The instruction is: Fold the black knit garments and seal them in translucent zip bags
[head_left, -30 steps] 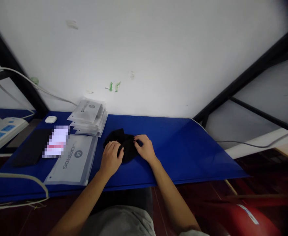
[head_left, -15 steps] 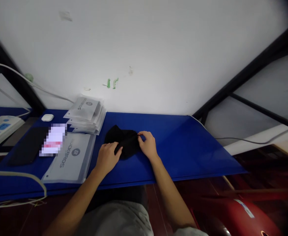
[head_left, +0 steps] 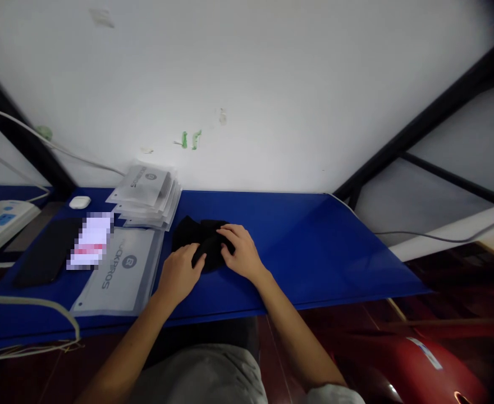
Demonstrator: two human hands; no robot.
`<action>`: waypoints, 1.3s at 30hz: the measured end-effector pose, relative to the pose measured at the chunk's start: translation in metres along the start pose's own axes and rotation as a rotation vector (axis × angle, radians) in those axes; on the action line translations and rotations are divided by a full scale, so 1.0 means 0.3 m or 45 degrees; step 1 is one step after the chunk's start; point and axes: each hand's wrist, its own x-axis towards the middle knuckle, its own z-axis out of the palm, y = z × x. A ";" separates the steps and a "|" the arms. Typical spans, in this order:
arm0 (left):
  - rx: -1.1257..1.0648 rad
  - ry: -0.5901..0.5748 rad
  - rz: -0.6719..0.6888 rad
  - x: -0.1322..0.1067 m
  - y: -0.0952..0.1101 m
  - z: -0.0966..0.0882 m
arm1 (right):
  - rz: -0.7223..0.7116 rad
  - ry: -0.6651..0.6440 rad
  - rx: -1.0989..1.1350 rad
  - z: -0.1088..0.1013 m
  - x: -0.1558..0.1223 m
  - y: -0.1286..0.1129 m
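A piece of black cloth (head_left: 211, 242) lies bunched and folded on the blue tabletop (head_left: 297, 241), between my two hands. My left hand (head_left: 181, 270) grips its near left side, thumb and fingers closing on the fabric. From the right, my right hand (head_left: 242, 253) reaches over the cloth, its bent fingers and thumb holding a fold near the middle. Parts of the fabric under both hands are hidden. What kind of article the cloth is, I cannot tell.
Left of the cloth lie printed translucent plastic pouches (head_left: 120, 275), with a stack of smaller pouches (head_left: 143, 188) behind. Farther left are a blurred lit phone (head_left: 90, 241), a black flat object (head_left: 47, 252), a white earbud case (head_left: 79, 202) and a power strip (head_left: 5, 224). A white wall stands behind.
My right hand has moved left from the cloth's right edge onto its middle, folding that side inward. The cloth looks narrower. My left hand stays on the near left side.
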 end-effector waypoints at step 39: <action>-0.172 0.635 0.260 0.138 -0.030 -0.290 | 0.126 0.393 -0.105 -0.246 0.159 0.080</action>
